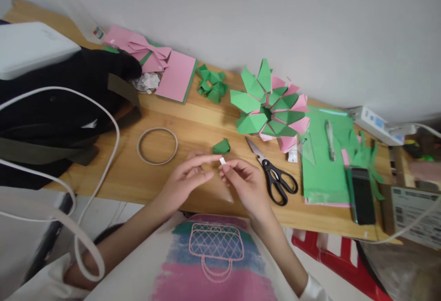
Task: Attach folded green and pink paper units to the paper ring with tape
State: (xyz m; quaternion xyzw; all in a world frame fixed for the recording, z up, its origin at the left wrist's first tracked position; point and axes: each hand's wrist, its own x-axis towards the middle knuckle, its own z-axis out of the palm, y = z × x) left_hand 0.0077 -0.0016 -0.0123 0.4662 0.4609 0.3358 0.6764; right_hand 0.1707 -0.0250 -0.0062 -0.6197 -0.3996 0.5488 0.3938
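Between my hands is a small white piece (pixel 222 160). My right hand (pixel 244 179) pinches its lower end between thumb and fingertips. The index fingertip of my left hand (pixel 189 177) reaches the piece's upper left edge, while its thumb stands apart. Just beyond the fingertips lies a folded green paper piece (pixel 221 146). Black-handled scissors (pixel 276 179) lie open to the right of my right hand. A roll of tape (pixel 157 146) rests flat to the left. Behind the scissors stands a green and pink folded-paper form (pixel 270 108).
Pink and green sheets (pixel 177 76) and a green folded ring (pixel 211 83) lie near the wall. At right are green sheets (pixel 319 172), a phone (pixel 361 196) and a power strip (pixel 375 124). A black bag (pixel 69 94) and white cables occupy the left.
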